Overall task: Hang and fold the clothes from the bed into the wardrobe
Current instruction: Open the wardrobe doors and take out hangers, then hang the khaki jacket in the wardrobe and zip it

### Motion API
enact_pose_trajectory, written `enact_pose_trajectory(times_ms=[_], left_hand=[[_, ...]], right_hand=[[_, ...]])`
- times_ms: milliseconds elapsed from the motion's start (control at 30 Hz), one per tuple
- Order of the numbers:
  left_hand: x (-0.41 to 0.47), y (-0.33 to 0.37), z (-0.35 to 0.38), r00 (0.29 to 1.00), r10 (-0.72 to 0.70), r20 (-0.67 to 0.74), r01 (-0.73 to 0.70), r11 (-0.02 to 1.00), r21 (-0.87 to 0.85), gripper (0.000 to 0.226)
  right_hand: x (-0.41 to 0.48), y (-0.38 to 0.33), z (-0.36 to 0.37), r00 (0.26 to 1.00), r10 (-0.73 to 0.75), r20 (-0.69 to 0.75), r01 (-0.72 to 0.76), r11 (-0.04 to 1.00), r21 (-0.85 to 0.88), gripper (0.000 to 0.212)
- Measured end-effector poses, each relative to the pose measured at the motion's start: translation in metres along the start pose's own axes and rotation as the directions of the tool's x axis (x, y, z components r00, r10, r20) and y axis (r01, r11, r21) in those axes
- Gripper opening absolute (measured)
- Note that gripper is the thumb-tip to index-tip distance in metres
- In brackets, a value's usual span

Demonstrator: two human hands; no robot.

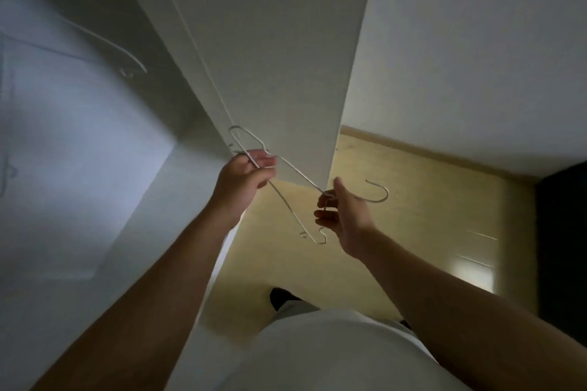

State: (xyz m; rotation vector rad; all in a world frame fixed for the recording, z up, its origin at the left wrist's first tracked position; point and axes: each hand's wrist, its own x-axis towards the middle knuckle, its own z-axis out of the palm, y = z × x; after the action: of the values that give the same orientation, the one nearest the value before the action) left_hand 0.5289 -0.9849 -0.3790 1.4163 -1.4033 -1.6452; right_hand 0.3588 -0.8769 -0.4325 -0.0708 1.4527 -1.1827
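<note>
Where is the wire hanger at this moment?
The wire hanger is mid-frame in the head view, held between the left hand and the right hand, in front of the white wardrobe panel.

I see a pale yellow wood-look floor (397, 200) below me, with bright glare patches toward its right side. A white wardrobe panel (286, 73) rises from it on the left, and a light skirting strip (444, 152) runs where floor meets wall. A dark-covered foot (281, 297) stands on the boards near me. A black mass (562, 232) that I cannot identify sits at the right edge.
</note>
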Motion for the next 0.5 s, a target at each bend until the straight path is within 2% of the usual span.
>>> enact_pose_trajectory(times_ms=[67, 233, 400, 500], left_hand=[[-0.007, 0.006, 0.055, 0.993, 0.018, 0.119, -0.023, 0.999, 0.044, 0.023], [-0.051, 0.012, 0.204, 0.929, 0.048, 0.366, -0.116, 0.979, 0.166, 0.028], [-0.116, 0.011, 0.366, 0.838, 0.009, 0.545, -0.095, 0.987, 0.130, 0.055], [-0.151, 0.009, 0.453, 0.802, -0.010, 0.597, -0.048, 0.996, 0.081, 0.044]], right_hand=[[-0.006, 0.003, -0.051, 0.995, 0.028, -0.091, -0.016, 0.991, 0.131, 0.046], [-0.044, 0.011, -0.188, 0.956, 0.089, -0.279, 0.024, 0.927, 0.375, 0.048], [-0.107, 0.022, -0.342, 0.902, 0.123, -0.415, 0.143, 0.821, 0.553, 0.049], [-0.148, 0.027, -0.423, 0.856, 0.151, -0.495, 0.220, 0.759, 0.613, 0.043]])
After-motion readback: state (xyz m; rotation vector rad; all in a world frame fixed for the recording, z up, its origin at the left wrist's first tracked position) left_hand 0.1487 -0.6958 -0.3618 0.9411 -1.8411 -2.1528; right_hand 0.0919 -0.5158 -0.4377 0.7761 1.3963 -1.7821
